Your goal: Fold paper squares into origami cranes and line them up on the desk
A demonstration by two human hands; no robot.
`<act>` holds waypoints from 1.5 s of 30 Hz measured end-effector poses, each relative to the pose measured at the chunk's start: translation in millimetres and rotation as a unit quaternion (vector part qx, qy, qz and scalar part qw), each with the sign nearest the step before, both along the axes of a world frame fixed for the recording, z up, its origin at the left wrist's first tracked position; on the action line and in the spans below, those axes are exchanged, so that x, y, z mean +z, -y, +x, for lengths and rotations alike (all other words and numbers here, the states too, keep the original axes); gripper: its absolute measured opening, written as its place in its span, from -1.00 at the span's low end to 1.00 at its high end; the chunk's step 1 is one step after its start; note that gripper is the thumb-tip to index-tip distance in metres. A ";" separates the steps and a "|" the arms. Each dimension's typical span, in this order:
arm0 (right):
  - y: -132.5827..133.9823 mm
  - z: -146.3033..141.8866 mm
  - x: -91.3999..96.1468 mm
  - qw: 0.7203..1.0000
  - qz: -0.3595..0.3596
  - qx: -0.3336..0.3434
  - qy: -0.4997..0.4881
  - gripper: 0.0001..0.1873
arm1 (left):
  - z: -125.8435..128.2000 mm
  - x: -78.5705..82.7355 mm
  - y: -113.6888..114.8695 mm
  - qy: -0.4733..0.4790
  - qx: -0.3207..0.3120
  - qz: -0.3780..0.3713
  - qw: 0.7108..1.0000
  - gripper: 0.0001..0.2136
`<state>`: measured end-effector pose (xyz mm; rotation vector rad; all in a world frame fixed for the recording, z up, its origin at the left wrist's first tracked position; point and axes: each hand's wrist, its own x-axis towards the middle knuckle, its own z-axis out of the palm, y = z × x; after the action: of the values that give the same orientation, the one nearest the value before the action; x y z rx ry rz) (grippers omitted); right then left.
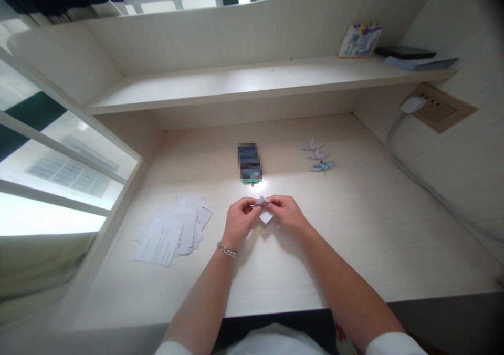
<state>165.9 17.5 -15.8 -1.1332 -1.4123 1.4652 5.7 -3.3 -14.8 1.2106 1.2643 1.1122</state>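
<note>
My left hand [239, 219] and my right hand [286, 211] meet over the middle of the pale wooden desk [354, 239]. Both pinch a small folded piece of white paper [264, 209] between their fingertips, the left at its left tip, the right at its top right. A silver bracelet [227, 249] circles my left wrist. The fold's exact shape is partly hidden by my fingers.
A loose pile of white paper sheets [173, 230] lies left of my hands. A phone [249, 162] lies just beyond them. Three folded paper cranes [319, 156] sit at the back right. A shelf [255, 82] above carries a booklet [359, 40]; a cable [425, 187] runs from a wall socket [435, 108].
</note>
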 end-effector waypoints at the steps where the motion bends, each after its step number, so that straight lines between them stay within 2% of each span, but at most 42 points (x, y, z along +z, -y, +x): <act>1: 0.3 -1.1 0.1 1.000 -0.012 -0.005 -0.008 -0.64 | -0.6 0.0 -0.4 0.005 0.000 -0.006 1.000 -0.80; 7: 0.6 -3.9 0.1 0.995 -0.050 -0.060 -0.061 -0.69 | -0.9 2.3 -0.2 0.138 -0.022 -0.026 0.990 -0.69; 20: 0.9 -1.4 4.1 0.984 -0.103 -0.069 -0.128 -0.69 | -1.1 13.4 0.2 0.242 -0.068 -0.084 0.964 -0.74; 25: 0.4 -1.0 4.0 0.977 -0.126 -0.063 -0.160 -0.68 | -1.5 11.0 0.3 0.267 -0.077 -0.091 0.956 -0.71; 31: 0.2 -2.3 -2.2 0.991 -0.089 -0.052 -0.082 -0.71 | 3.1 4.4 -0.9 0.205 -0.041 -0.104 0.972 -0.76; 36: 0.5 -4.3 -3.0 0.997 -0.045 -0.054 -0.023 -0.75 | 3.2 2.2 -1.2 0.203 -0.031 -0.088 0.975 -0.75; 45: 4.8 -4.2 7.1 0.988 0.069 -0.063 0.126 -0.80 | 2.7 -1.6 0.0 0.142 -0.028 -0.072 0.987 -0.77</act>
<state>161.7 12.7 -8.8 -1.3271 -1.5568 1.1478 8.4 -3.3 -16.4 0.9375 1.0659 1.0889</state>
